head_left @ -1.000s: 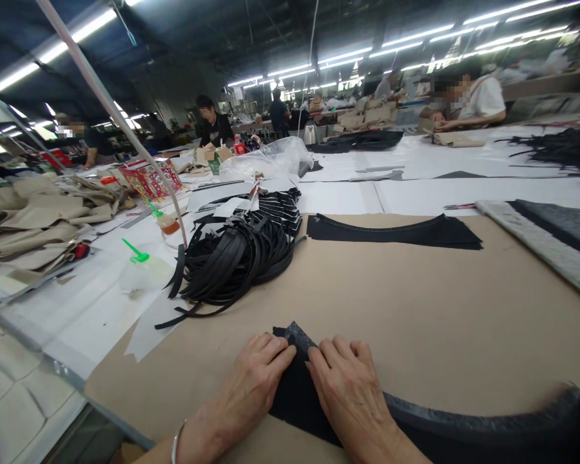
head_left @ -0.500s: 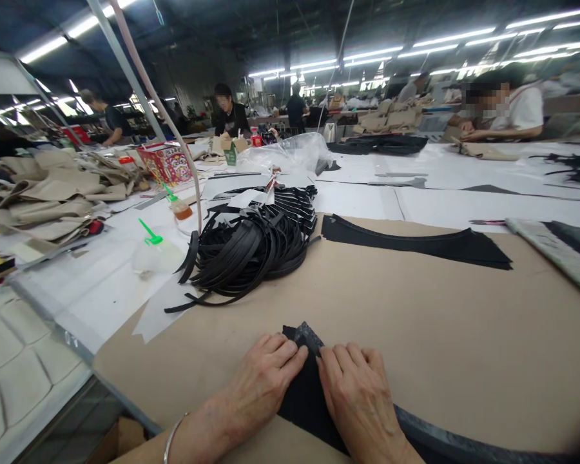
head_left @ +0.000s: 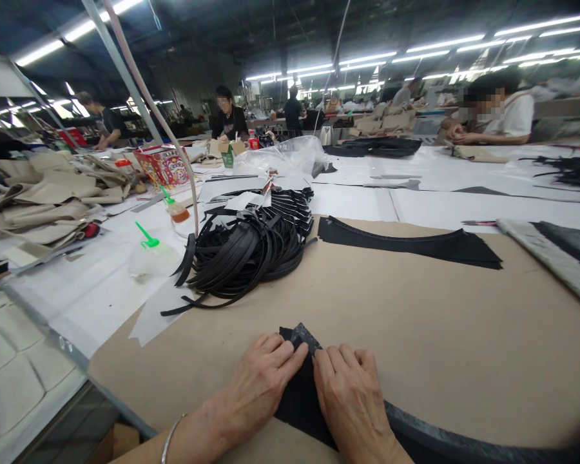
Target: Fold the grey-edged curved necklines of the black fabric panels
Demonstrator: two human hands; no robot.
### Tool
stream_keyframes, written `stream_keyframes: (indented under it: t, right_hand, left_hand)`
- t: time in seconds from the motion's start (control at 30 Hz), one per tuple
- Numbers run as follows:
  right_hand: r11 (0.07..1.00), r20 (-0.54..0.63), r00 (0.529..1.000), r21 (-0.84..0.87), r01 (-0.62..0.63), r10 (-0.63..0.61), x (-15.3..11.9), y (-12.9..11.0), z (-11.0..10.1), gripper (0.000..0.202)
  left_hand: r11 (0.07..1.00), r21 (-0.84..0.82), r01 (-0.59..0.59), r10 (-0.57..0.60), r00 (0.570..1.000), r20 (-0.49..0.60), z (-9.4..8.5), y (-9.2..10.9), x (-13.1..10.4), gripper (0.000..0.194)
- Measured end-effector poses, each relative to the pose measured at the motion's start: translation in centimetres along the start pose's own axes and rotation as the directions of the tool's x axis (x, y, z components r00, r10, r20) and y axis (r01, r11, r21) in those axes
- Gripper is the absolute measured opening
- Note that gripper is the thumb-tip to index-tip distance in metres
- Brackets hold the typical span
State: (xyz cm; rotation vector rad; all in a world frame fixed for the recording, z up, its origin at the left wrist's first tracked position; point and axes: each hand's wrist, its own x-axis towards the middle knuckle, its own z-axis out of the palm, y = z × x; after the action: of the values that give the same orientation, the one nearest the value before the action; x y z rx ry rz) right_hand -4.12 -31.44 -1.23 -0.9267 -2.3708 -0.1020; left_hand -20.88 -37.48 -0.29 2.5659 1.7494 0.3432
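A black, curved piece of sheet material [head_left: 299, 403] lies at the near edge of the tan board, with a greyish band [head_left: 444, 441] along its curved side. My left hand [head_left: 263, 374] is closed on the piece near its far end, thumb and forefinger pressed at the corner. Close beside it, my right hand [head_left: 350, 390] has its curled fingers gripping the banded edge. The grey tip [head_left: 305, 335] of the band shows between and beyond my fingertips. My right hand and wrist hide the middle of the piece.
Ahead lies a heap of black strips [head_left: 246, 251]; right of it are stacked black curved pieces [head_left: 406, 243] on the tan board [head_left: 439, 322]. Two green-nozzled bottles [head_left: 149, 258] stand at left. A hose [head_left: 186, 167] hangs down beside the strips. Several people work at tables beyond.
The view has shifted slightly. Both hands keep nearly the same grip on the black piece, with no clear movement along it.
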Motion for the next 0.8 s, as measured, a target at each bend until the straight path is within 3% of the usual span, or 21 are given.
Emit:
stream_keyframes:
  t: [0.3, 0.5, 0.57, 0.67, 0.8]
  right_hand:
    - [0.998, -0.032, 0.998, 0.024, 0.062, -0.061, -0.4, 0.2, -0.4, 0.022]
    - [0.999, 0.031, 0.999, 0.041, 0.034, -0.035, -0.5, 0.2, -1.2, 0.028]
    - [0.997, 0.073, 0.997, 0.074, -0.015, 0.010, -0.3, 0.4, -1.5, 0.022]
    - [0.976, 0.127, 0.983, 0.153, -0.153, 0.134, 0.1, 0.7, -1.7, 0.019]
    - [0.928, 0.202, 0.932, 0.167, -0.334, 0.300, 0.6, 0.8, -2.0, 0.029]
  left_hand:
    - [1.000, -0.006, 0.009, -0.009, 0.998, 0.063, -1.2, 0.1, 0.7, 0.040]
    - [0.952, -0.279, 0.127, -0.135, 0.991, -0.008, -2.4, -0.6, 2.5, 0.020]
    - [0.936, -0.320, 0.147, -0.152, 0.988, 0.009, -2.9, -1.0, 3.8, 0.024]
    - [0.957, -0.269, 0.111, -0.085, 0.991, 0.105, -3.5, -1.5, 5.7, 0.043]
    - [0.974, -0.222, 0.043, 0.004, 0.978, 0.208, -4.0, -1.7, 7.6, 0.042]
